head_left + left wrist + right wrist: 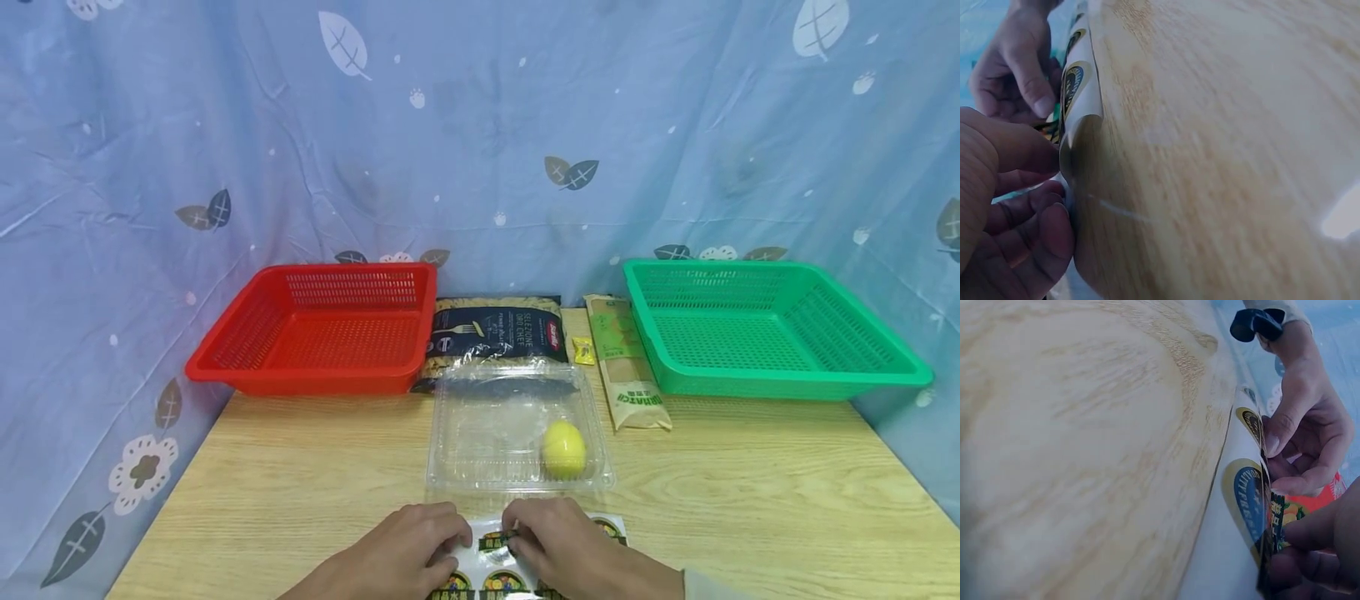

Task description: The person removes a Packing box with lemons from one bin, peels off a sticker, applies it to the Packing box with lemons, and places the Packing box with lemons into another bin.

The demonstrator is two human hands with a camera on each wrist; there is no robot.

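A glossy white sheet of stickers (498,575) lies at the near table edge, printed with round dark and gold fruit labels. My left hand (420,546) grips its left side between curled fingers and thumb; the sheet curls up there in the left wrist view. From the right, my right hand (562,542) pinches a sticker (492,542) in the upper row. In the right wrist view this sticker (1277,519) stands partly raised from the sheet at the right fingertips. Just beyond both hands sits a clear plastic clamshell box (480,471) with a lemon (564,450) inside.
A red basket (311,385) stands at the back left, a green basket (750,385) at the back right. Between them lie a pasta bag (495,329), a small yellow packet (583,351) and a long tan food packet (628,367). A blue patterned curtain (480,150) surrounds the table.
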